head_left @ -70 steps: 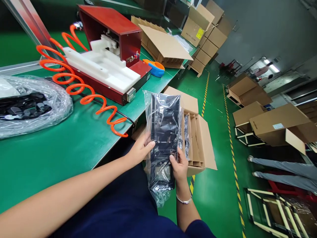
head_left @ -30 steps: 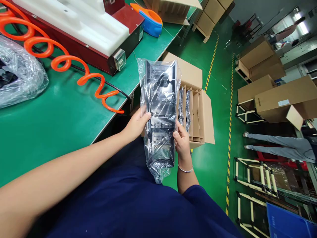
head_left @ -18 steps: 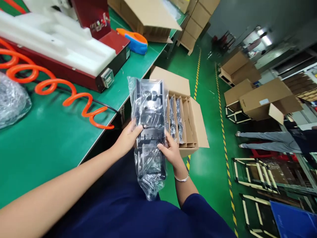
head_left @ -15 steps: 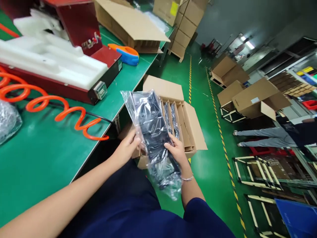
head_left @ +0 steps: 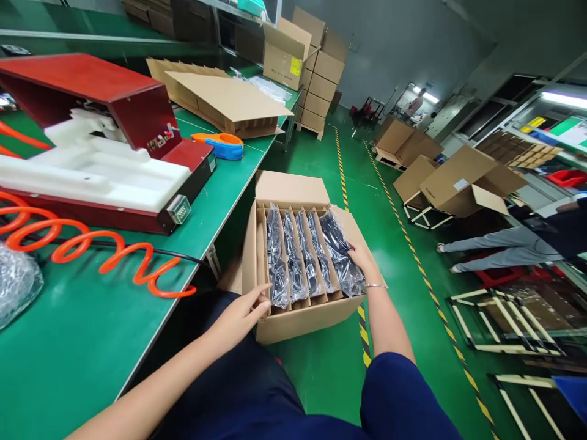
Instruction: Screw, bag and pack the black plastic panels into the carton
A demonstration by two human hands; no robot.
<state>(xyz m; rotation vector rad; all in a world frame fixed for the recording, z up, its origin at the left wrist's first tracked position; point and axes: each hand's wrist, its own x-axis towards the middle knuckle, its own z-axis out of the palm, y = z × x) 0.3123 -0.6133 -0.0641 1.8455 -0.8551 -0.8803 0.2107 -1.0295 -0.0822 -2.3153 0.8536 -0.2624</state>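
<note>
An open cardboard box (head_left: 293, 324) with upright cardboard dividers stands in front of me, beside the bench. Several black parts in clear plastic bags (head_left: 277, 263) fill its slots. At the box's right end, my right hand (head_left: 364, 260) is closed on the upper edge of a bagged black part (head_left: 337, 244), which leans in the rightmost slot; its lower end is hidden. My left hand (head_left: 247, 311) rests at the near left corner of the box, fingers loosely bent and apart, holding nothing.
On the green bench (head_left: 101, 342) to my left sit a red machine with a white fixture (head_left: 137, 183), a coiled orange hose (head_left: 123, 256), an orange-blue tape ring (head_left: 220, 145) and a flattened carton (head_left: 224, 98). Stacked boxes (head_left: 321, 79) stand beyond. A person (head_left: 513, 241) stands at right.
The bagged part held in both hands has gone down into the box's right end. My left hand has let go of it and moved to the box's left corner.
</note>
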